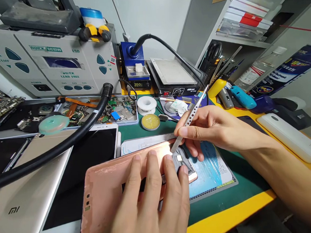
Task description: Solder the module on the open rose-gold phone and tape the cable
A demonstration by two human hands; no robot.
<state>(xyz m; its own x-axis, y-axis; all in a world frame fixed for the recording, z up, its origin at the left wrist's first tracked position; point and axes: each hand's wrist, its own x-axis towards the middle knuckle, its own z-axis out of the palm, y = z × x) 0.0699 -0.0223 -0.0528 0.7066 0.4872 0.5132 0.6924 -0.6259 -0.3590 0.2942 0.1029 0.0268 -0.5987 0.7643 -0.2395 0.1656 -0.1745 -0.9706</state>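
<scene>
A copper-pink phone part (104, 185) lies slanted across the mat, its right end over a phone body with dark internals (184, 157). Flat on it rests my left hand (157, 202), fingers spread across the pink surface and the dark part. My right hand (210, 126) pinches silver tweezers (190, 117) with round holes; their wide rounded end touches the pink part near its right edge, and the pointed end aims up and right. Underneath lies a blue and white pad (208, 169).
A black hose (73, 137) crosses over phones at the left. Behind stand a grey hot-air station (59, 63), a circuit-board tray (112, 111), a yellow paste tin (150, 122), a solder spool (146, 104) and a heating plate (173, 72). A white device (292, 138) lies right.
</scene>
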